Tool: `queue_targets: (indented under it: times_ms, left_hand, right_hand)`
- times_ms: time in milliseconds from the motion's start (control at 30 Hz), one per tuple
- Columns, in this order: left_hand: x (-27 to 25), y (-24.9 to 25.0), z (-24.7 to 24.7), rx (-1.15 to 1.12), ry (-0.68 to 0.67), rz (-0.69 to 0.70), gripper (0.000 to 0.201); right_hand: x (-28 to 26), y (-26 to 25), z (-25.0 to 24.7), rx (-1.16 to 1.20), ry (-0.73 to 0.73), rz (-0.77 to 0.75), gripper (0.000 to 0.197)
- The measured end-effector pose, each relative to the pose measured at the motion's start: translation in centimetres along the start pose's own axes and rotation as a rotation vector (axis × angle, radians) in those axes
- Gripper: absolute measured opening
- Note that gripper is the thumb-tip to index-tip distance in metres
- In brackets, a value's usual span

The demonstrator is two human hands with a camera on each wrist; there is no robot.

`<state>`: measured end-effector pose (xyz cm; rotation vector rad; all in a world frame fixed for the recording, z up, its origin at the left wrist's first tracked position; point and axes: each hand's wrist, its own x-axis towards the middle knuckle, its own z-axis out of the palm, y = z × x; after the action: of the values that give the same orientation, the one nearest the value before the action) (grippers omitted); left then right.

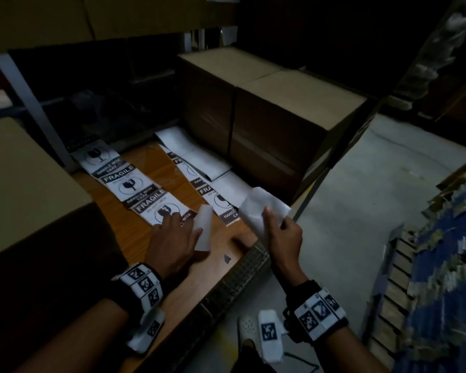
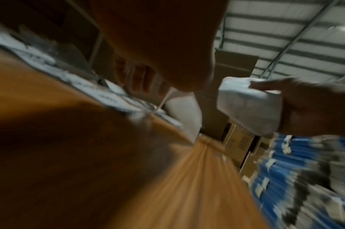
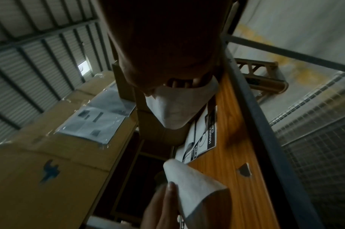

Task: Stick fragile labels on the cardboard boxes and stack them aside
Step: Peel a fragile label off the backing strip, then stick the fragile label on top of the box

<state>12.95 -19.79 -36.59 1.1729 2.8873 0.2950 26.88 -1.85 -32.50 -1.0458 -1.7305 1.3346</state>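
Observation:
Two strips of black-and-white FRAGILE labels, a left strip (image 1: 135, 184) and a right strip (image 1: 207, 189), lie on the wooden table (image 1: 215, 267). My left hand (image 1: 183, 224) rests its fingertips on the near end of the left strip, and its thumb pinches a curled white sheet (image 1: 203, 230) (image 3: 193, 186) with no print showing. Just right of it, above the table's edge, my right hand (image 1: 277, 224) grips a crumpled white paper (image 1: 258, 205) (image 3: 173, 108) (image 2: 249, 105). Two plain cardboard boxes (image 1: 293, 103) stand side by side at the table's far right.
A large cardboard box (image 1: 24, 179) fills the table's left side. A grey shelf post (image 1: 30, 103) rises behind it. Wire mesh (image 1: 240, 278) runs below the table's front edge. On the concrete floor (image 1: 361, 197) to the right stands a blue patterned stack (image 1: 441, 265).

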Motion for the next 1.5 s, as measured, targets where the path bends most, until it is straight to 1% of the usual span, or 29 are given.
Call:
queue_targets:
  times_ms: [67,133,200,267,333,367,400,433,467,500,533,567,600,633,667,700,767,800,867,900,933,967,1033,1100,1167,1233,1333,1400,1500]
  left_hand:
    - [0.1,0.2,-0.6,-0.068,0.122,0.038,0.045]
    - [0.0,0.6,-1.5,-0.166,0.193,0.077,0.038]
    - [0.1,1.1,-2.4,-0.211,0.214,0.087,0.054]
    - [0.2,1.5,-2.7,-0.168,0.192,0.088,0.067]
    - [0.3,1.2,-2.6,-0.126,0.118,0.103,0.079]
    - [0.2,1.0,-2.3,-0.170,0.049,0.082,0.080]
    - [0.2,0.5,-1.9,-0.247,-0.055,0.056,0.072]
    - [0.0,0.2,-1.9,-0.328,-0.242,-0.019,0.056]
    - [-0.1,0.0,-1.8,-0.328,-0.301,-0.079,0.036]
    - [0.1,-0.2,-1.4,-0.281,-0.224,-0.054,0.020]
    - [0.4,-0.1,-1.9,-0.326,-0.295,-0.058,0.015]
    - [0.9,0.3,-2.5,-0.300,-0.319,-0.046,0.016]
    - [1.3,0.7,-3.0,-0.328,-0.289,-0.031,0.016]
    - [1.8,1.0,-3.3,-0.357,-0.291,-0.055,0.016]
    - [2.2,1.2,-3.5,-0.357,-0.270,-0.099,0.018]
    - [2.4,1.7,-4.3,-0.325,-0.212,-0.138,0.021]
    - [2.0,2.7,-5.0,-0.397,0.081,-0.230,0.025]
    - [1.6,3.6,-5.3,-0.409,0.236,-0.199,0.032]
    - [0.8,5.8,-6.2,-0.385,0.414,-0.038,0.054]
    - [0.6,7.0,-6.5,-0.374,0.447,0.031,0.065]
    - [0.6,8.0,-6.8,-0.361,0.454,0.059,0.073]
    - [0.7,8.5,-6.8,-0.342,0.458,0.057,0.080]
    - [0.8,9.0,-7.0,-0.312,0.478,-0.004,0.088]
    - [0.7,9.0,-7.3,-0.295,0.507,-0.087,0.092]
    - [0.2,9.1,-7.9,-0.283,0.558,-0.179,0.085]
    - [-0.1,9.2,-8.8,-0.250,0.650,-0.274,0.069]
    - [-0.1,8.6,-10.3,-0.172,0.794,-0.390,0.051]
    - [-0.3,8.3,-11.1,-0.139,0.840,-0.395,0.050]
    - [-0.7,8.0,-11.7,-0.035,0.828,-0.378,0.058]
  right_hand:
    - [-0.2,-0.8,1.0,-0.002,-0.061,-0.049,0.038]
    - [-0.1,-1.4,2.1,0.007,-0.090,-0.092,0.041]
    - [0.2,-2.1,3.1,0.037,-0.111,-0.131,0.041]
    - [0.5,-2.8,4.0,0.078,-0.136,-0.148,0.040]
    - [0.7,-3.5,4.6,0.123,-0.169,-0.124,0.039]
    - [1.0,-3.5,4.9,0.136,-0.181,-0.100,0.037]
    - [1.1,-3.7,5.0,0.148,-0.198,-0.077,0.035]
    - [1.3,-3.7,5.2,0.159,-0.212,-0.053,0.033]
    - [1.6,-3.7,5.4,0.169,-0.225,-0.025,0.033]
    - [2.0,-3.6,5.6,0.184,-0.242,0.004,0.031]
    - [2.3,-3.5,5.8,0.198,-0.267,0.036,0.029]
    - [2.6,-3.5,6.0,0.207,-0.296,0.060,0.028]
    - [2.9,-3.4,6.2,0.201,-0.325,0.078,0.032]
    - [3.1,-3.5,6.4,0.193,-0.348,0.086,0.038]
    - [3.3,-3.5,6.5,0.189,-0.367,0.086,0.046]
    - [3.5,-3.5,6.7,0.189,-0.386,0.087,0.053]
    - [4.0,-4.1,6.8,0.206,-0.425,0.088,0.056]
    - [4.1,-4.7,6.8,0.221,-0.442,0.089,0.051]
    - [4.4,-6.2,6.6,0.253,-0.468,0.090,0.037]
    - [4.3,-6.9,6.7,0.263,-0.484,0.099,0.032]
    - [4.1,-7.5,6.7,0.281,-0.507,0.108,0.031]
    - [3.8,-8.2,6.7,0.293,-0.536,0.111,0.035]
    - [3.2,-9.0,7.1,0.320,-0.593,0.113,0.043]
    - [2.7,-9.5,7.5,0.373,-0.659,0.120,0.049]
    - [2.2,-10.4,7.7,0.390,-0.734,0.121,0.048]
    - [1.3,-11.0,8.1,0.401,-0.792,0.116,0.047]
    - [-0.3,-11.7,8.5,0.442,-0.843,0.127,0.057]
    - [-1.1,-12.1,8.4,0.430,-0.898,0.141,0.059]
    - [-1.9,-12.7,8.6,0.423,-0.960,0.162,0.060]
